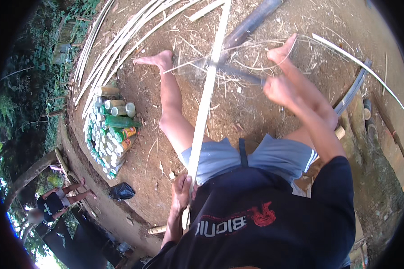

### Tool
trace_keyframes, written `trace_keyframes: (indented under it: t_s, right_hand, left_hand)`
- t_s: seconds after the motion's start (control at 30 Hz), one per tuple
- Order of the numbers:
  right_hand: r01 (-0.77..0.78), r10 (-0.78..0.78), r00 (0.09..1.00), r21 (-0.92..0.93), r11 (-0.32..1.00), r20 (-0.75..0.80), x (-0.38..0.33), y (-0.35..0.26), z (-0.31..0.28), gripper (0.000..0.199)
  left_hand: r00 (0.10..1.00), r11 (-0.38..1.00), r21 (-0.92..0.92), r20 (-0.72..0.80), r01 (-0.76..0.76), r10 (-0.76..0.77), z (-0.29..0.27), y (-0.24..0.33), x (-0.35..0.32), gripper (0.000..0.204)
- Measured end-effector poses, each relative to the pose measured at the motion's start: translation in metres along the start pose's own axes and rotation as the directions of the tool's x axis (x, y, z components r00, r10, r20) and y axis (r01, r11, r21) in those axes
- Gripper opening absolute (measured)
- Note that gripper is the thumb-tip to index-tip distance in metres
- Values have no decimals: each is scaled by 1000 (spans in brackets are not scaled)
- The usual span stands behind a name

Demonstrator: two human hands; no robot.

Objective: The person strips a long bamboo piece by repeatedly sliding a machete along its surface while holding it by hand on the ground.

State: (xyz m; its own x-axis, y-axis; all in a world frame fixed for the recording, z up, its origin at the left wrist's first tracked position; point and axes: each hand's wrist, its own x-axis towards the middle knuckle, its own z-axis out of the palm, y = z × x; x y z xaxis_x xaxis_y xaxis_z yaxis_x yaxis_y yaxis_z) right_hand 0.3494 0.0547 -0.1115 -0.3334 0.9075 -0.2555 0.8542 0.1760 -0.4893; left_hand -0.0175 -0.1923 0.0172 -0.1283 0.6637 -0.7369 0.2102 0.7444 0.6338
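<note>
My left hand (181, 190) is wrapped around a long, pale bamboo strip (202, 121) beside my left hip. The strip runs up and away between my legs, past the top edge of the view. In my closed right hand (277, 91) is a long-bladed knife (242, 75), its blade smeared by motion. That blade reaches left to the strip, a little beyond my knees; whether it touches cannot be made out. Thin curled shavings (256, 56) lie between my bare feet, near a dark round pole (251, 22) on the ground.
Several long pale strips (116, 40) lie at the far left. Below them is a heap of bottles and cans (107, 134), with a black plastic bag (122, 191) nearby. Another person (54, 202) sits at the left. Logs (372, 148) stand close on my right.
</note>
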Motion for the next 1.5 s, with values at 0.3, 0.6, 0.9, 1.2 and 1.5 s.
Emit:
trace_keyframes:
  t_s: [0.3, 0.6, 0.9, 1.2, 1.5]
  right_hand:
    - [41, -24, 985, -101, 994, 170, 35, -18, -7, 21]
    - [-329, 334, 940, -63, 942, 77, 115, 31, -43, 22]
    - [-328, 325, 932, -8, 945, 160, 121, 78, 29, 33]
    - [167, -133, 961, -123, 978, 243, -14, -18, 82, 23]
    - [130, -113, 977, -85, 988, 180, -20, 10, 58, 13]
  left_hand:
    - [998, 999, 43, -68, 8, -5, -20, -20, -12, 31]
    - [990, 993, 10, -76, 119, -118, -25, -57, -27, 33]
    - [889, 893, 323, -229, -314, 396, 6, -13, 104, 45]
    - [988, 991, -88, 127, 102, -90, 30, 13, 177, 28]
    - [991, 989, -140, 131, 57, -38, 33, 11, 149, 28]
